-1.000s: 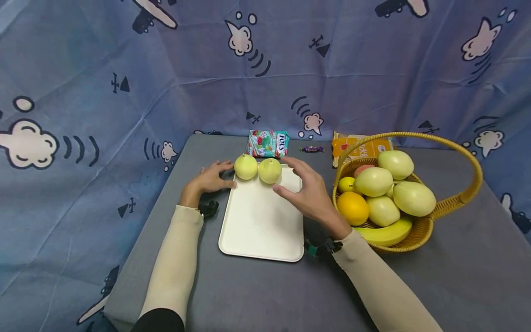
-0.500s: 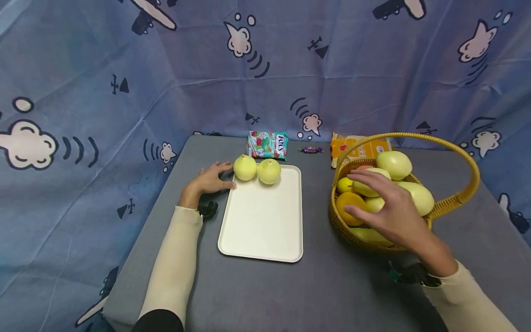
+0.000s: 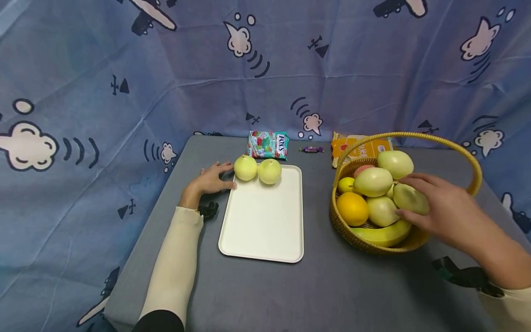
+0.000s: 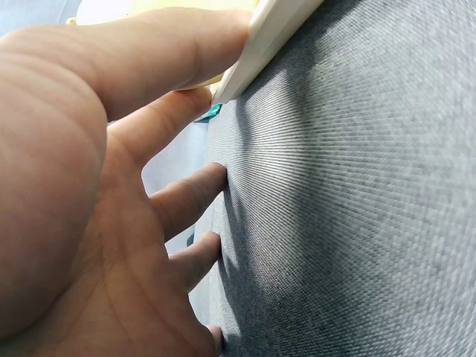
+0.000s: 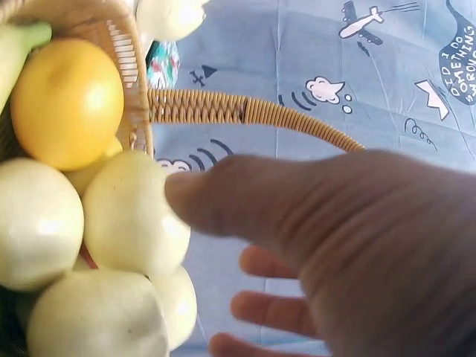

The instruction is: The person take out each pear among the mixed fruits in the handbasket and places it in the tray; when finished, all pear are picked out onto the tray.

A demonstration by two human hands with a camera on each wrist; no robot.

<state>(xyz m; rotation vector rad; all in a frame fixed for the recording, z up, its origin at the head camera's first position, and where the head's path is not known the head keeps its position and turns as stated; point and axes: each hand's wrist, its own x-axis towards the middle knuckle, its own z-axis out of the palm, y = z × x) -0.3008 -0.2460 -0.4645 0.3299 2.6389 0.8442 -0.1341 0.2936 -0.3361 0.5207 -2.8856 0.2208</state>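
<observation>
In the head view my left hand (image 3: 209,180) rests at the far left corner of a white rectangular tray (image 3: 260,226). Its thumb and index fingertip touch the tray's side in the left wrist view, other fingertips on the cloth. Two round yellow-green fruits, a left one (image 3: 245,167) and a right one (image 3: 269,171), sit along the tray's far edge. My right hand (image 3: 450,210) reaches over the right side of a wicker basket (image 3: 352,242), thumb and fingers spread around a pale green oval fruit (image 3: 408,199), which it partly hides.
The basket also holds an orange (image 3: 352,209), a banana (image 3: 383,234), a lemon (image 3: 345,185) and several pale green fruits. Its tall handle (image 3: 431,136) arches over the right side. Behind lie a teal candy bag (image 3: 267,145), a purple wrapped candy (image 3: 311,150) and an orange snack packet (image 3: 365,146).
My right hand has moved right from beside the tray's fruits, across the basket's front, to the pale green fruit at its right side. The left hand and tray stay put.
</observation>
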